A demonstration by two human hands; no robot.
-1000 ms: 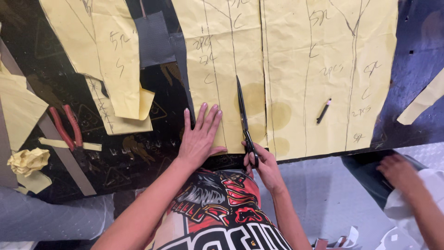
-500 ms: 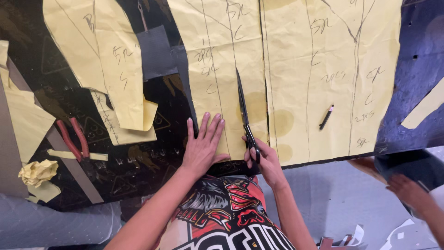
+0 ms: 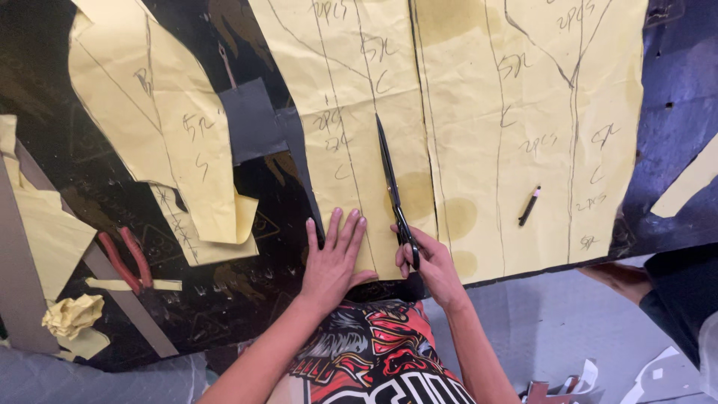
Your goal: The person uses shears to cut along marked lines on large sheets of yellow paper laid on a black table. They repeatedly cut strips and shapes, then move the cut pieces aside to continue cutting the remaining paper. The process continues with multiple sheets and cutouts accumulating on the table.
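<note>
My right hand (image 3: 432,262) grips the handles of long black scissors (image 3: 392,183), whose blades lie along a drawn line on a large yellow paper pattern (image 3: 479,97). My left hand (image 3: 335,258) lies flat, fingers spread, on the pattern's lower edge just left of the scissors. The pattern bears pencil lines and handwritten marks. It rests on a dark table (image 3: 97,224).
A black marker (image 3: 529,206) lies on the pattern to the right. Other yellow pattern pieces (image 3: 172,135), red-handled pliers (image 3: 127,258) and a crumpled paper ball (image 3: 72,314) lie on the left. Another person's hand (image 3: 617,277) shows at the right table edge.
The view has shifted and come closer to the pattern. My hands keep their places at its lower edge. The other person's hand at the right has moved in toward the table edge.
</note>
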